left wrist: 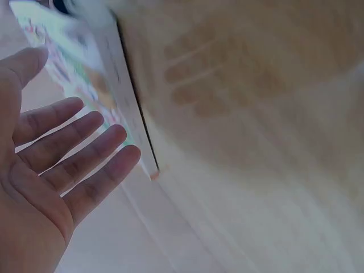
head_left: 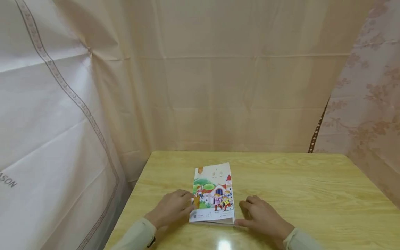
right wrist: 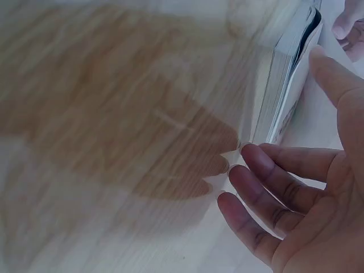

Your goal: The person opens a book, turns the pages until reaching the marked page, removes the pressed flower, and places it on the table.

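Observation:
A thin book (head_left: 214, 194) with a colourful cartoon cover lies flat on the wooden table (head_left: 297, 194), near its front edge. My left hand (head_left: 175, 208) rests at the book's left edge, fingers straight and touching the cover. In the left wrist view the left hand (left wrist: 68, 165) is spread open beside the book (left wrist: 96, 85). My right hand (head_left: 260, 215) lies on the table by the book's right edge, fingers relaxed. In the right wrist view the right hand (right wrist: 296, 193) is open next to the book's page edges (right wrist: 287, 85).
Beige cloth (head_left: 218, 76) hangs behind the table, white cloth (head_left: 47, 121) on the left and a floral curtain (head_left: 368, 97) on the right. Bare tabletop stretches to the right of the book.

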